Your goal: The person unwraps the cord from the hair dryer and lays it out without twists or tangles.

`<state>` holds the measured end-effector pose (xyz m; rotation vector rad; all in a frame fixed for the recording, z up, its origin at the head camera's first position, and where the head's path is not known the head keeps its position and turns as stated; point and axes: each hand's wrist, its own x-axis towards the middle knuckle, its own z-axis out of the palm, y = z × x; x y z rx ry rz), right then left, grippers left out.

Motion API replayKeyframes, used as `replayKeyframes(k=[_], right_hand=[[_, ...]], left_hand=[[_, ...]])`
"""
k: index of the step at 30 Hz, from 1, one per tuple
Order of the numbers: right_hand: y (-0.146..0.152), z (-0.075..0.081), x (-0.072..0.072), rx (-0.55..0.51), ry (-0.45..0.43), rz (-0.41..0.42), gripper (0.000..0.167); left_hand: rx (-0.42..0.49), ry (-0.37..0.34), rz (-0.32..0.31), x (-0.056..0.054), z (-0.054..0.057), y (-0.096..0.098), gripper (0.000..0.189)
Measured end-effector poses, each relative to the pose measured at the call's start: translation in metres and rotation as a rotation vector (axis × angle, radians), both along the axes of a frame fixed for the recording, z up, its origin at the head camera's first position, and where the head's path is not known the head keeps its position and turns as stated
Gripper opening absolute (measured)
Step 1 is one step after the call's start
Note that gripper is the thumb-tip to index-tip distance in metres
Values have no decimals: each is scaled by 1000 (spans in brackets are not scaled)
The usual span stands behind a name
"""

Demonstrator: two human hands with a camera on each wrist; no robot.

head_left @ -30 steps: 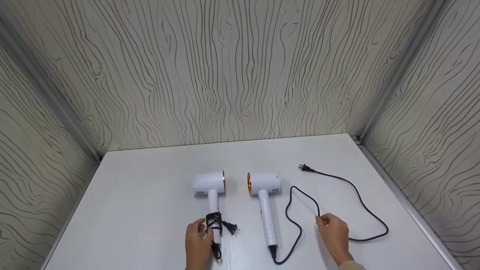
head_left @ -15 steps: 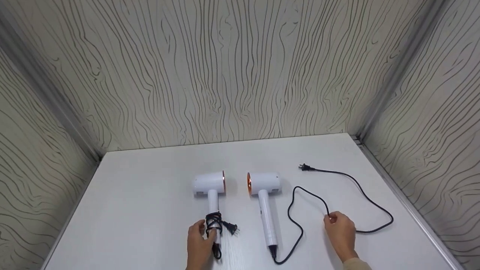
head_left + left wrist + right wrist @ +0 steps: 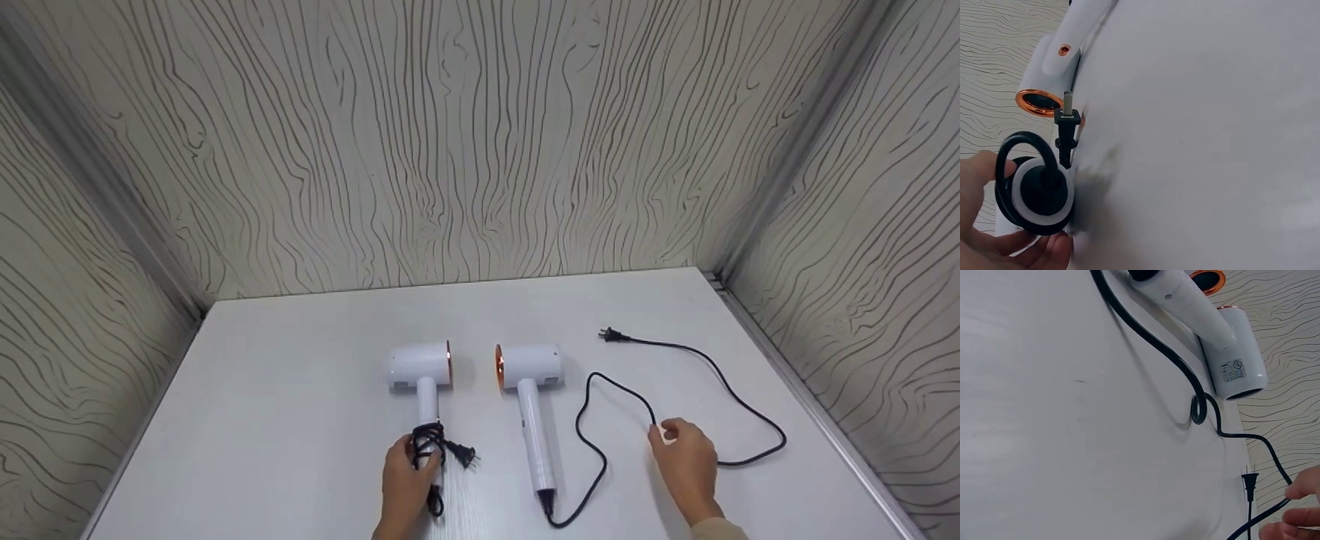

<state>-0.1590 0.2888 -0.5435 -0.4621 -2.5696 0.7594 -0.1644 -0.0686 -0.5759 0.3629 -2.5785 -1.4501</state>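
Observation:
Two white hair dryers with copper-coloured rims lie on the white table. My left hand (image 3: 409,476) grips the handle of the left hair dryer (image 3: 420,365), whose black cord (image 3: 429,435) is wound round that handle. In the left wrist view the thumb and fingers hold the handle's end from opposite sides, with the plug (image 3: 1067,121) sticking out beside it. To the right lies the second hair dryer (image 3: 534,435), its cord (image 3: 600,450) unwound. My right hand (image 3: 686,465) is over this loose cord, thumb touching it, with a gap between thumb and fingers. The hand hides part of the cord.
The loose cord's plug (image 3: 613,335) lies toward the back right of the table (image 3: 300,390). Wood-patterned panels (image 3: 465,150) enclose the back and both sides. A metal rail (image 3: 810,405) runs along the right edge.
My right hand has drawn the loose cord to the right, and its thumb and fingers have since parted. My left hand has shifted slightly right on the handle.

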Motion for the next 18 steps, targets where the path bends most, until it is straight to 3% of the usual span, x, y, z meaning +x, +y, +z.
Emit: replayKeyframes(k=[3,10,18], right_hand=[[-2,5,0,21,60,-6,16],[-21,15,1,21,97,29,11],[-56,10,2,42,161,98,6]], left_hand=[[10,1,-13,-2,1,0,57],[25,-18,-31,-7,1,0,62],[16,-35,-22,-7,3,3,60]])
